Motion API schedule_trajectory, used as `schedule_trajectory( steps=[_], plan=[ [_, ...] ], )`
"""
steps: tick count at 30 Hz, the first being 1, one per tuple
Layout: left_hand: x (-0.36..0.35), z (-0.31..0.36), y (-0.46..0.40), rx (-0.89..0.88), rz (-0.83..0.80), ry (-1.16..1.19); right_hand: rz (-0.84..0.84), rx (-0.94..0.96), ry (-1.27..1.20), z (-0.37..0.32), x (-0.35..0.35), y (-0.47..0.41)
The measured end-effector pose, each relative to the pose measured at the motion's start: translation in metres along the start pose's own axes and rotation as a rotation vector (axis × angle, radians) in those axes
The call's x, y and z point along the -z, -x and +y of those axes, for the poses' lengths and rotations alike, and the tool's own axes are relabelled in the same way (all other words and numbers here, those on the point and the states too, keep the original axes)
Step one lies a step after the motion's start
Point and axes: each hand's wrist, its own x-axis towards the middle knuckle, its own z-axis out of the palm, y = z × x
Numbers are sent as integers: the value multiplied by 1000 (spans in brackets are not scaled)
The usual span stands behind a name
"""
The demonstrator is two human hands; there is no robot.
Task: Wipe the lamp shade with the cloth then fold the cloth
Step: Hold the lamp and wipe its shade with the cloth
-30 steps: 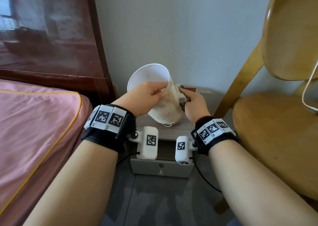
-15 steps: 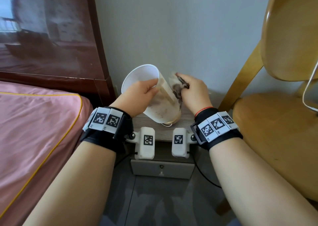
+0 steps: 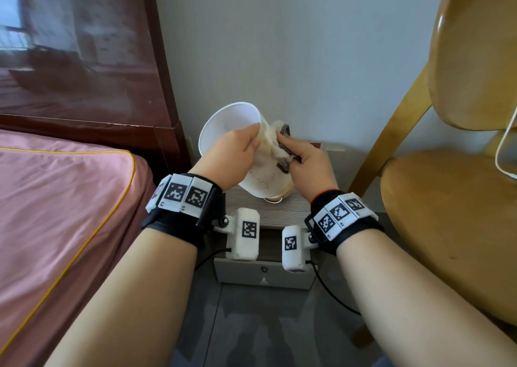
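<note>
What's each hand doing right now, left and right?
Left hand: grips the lamp shade at its rim.
Right hand: holds the cloth against the shade's side.

No readable text

We see only black-and-white square code markers on the left wristband (image 3: 183, 196) and right wristband (image 3: 340, 215); tiny characters beside them are too small for us to read.

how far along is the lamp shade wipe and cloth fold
Nothing looks finished. In hand: the left hand grips the tilted lamp shade at its rim while the right hand presses the bunched cloth against its side. Specks show lower on the shade. Left: finishing the wipe, then folding the cloth.
</note>
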Motion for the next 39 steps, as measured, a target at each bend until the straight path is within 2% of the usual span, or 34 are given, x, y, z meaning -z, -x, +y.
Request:
schedule_trajectory(
  steps=[4,9,11,19,25,30,34,39],
  plan=[
    [0,6,2,0,-57,-27,-14,-114,27,19,2,4],
    [17,11,12,74,-244,-57,-181,-168,407,46,7,-3],
    [26,10,14,110,-285,-91,-213,-163,469,51,9,-5],
    [32,9,14,75,-207,-154,33,-161,104,18,20,-15],
    [25,12,11,29,-170,-168,104,147,-53,-28,19,-21],
    [20,15,11,38,-186,-199,35,158,-147,-28,0,-5],
    [22,13,12,47,-187,-144,21,87,-89,-14,-2,0],
    [21,10,12,61,-166,-130,-80,-24,12,7,-5,4]
  ],
)
